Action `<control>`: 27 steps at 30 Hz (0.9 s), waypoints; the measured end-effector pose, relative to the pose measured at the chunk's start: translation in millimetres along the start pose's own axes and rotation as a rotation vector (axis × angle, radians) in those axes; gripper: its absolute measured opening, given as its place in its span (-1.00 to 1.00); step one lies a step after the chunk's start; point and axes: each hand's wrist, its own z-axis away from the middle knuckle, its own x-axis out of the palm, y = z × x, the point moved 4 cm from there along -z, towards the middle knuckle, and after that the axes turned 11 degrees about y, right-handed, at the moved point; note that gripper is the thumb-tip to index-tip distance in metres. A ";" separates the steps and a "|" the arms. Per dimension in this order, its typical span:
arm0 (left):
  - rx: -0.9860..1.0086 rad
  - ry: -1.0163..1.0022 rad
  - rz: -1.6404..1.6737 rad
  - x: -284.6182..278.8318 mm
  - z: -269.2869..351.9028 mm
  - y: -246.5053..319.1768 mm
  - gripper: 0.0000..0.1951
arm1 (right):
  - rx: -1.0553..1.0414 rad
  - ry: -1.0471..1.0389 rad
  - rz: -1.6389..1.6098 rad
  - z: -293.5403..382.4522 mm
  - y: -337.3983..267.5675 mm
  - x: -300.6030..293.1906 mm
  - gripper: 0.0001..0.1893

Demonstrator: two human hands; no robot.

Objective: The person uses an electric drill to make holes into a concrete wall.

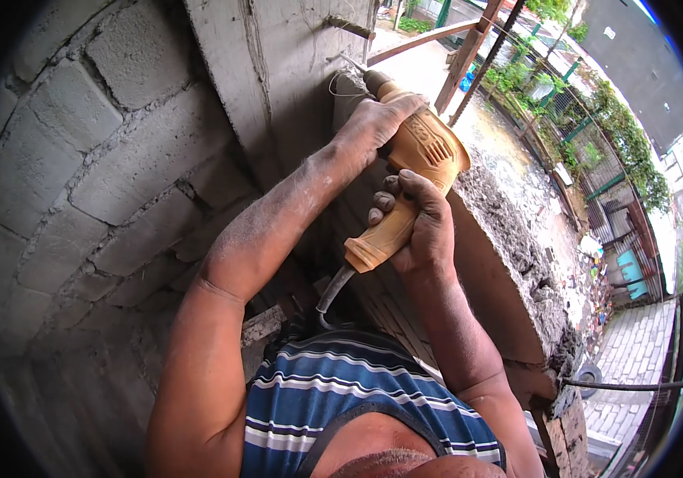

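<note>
A dusty orange-tan corded power drill (428, 143) is held in both hands, pointing up and to the left. My left hand (380, 122) wraps over the front of its body, just behind the chuck. Around the rear handle, my right hand (419, 221) is closed, its fingers curled on the left side; the trigger is hidden. A long thin bit (352, 62) reaches to the face of a grey concrete column (282, 66); whether its tip is inside the concrete cannot be told. The cord (334, 290) hangs from the handle towards my striped shirt.
A steel bar stub (350, 27) sticks out of the column near the bit. Concrete block wall (132, 149) stands at left. A rough mortar-topped wall edge (509, 239) runs along the right. Beyond it are wooden braces (467, 57), upright rebar (488, 57), a wire fence and rubble.
</note>
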 end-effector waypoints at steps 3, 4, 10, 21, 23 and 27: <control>-0.003 0.000 -0.006 1.2 0.7 0.8 -0.52 | 0.003 0.009 -0.007 -0.2 -1.4 -1.4 -0.70; -0.016 0.004 -0.019 1.8 1.8 1.8 -0.52 | 0.003 0.009 -0.009 -0.6 -2.2 -1.7 -0.70; 0.006 -0.027 0.021 2.4 2.1 4.1 -0.55 | 0.010 -0.009 -0.008 -2.0 -2.3 -1.6 -0.69; -0.017 -0.035 0.023 1.1 -1.3 -0.2 -0.55 | -0.010 -0.012 -0.006 -2.9 -2.2 -2.0 -0.82; -0.025 -0.030 0.029 0.6 -1.8 -1.3 -0.54 | -0.012 -0.009 -0.007 -2.3 -2.4 -1.6 -0.82; -0.026 -0.006 0.015 0.3 3.1 0.3 -0.50 | -0.005 -0.010 -0.011 -2.3 -2.0 -2.1 -0.68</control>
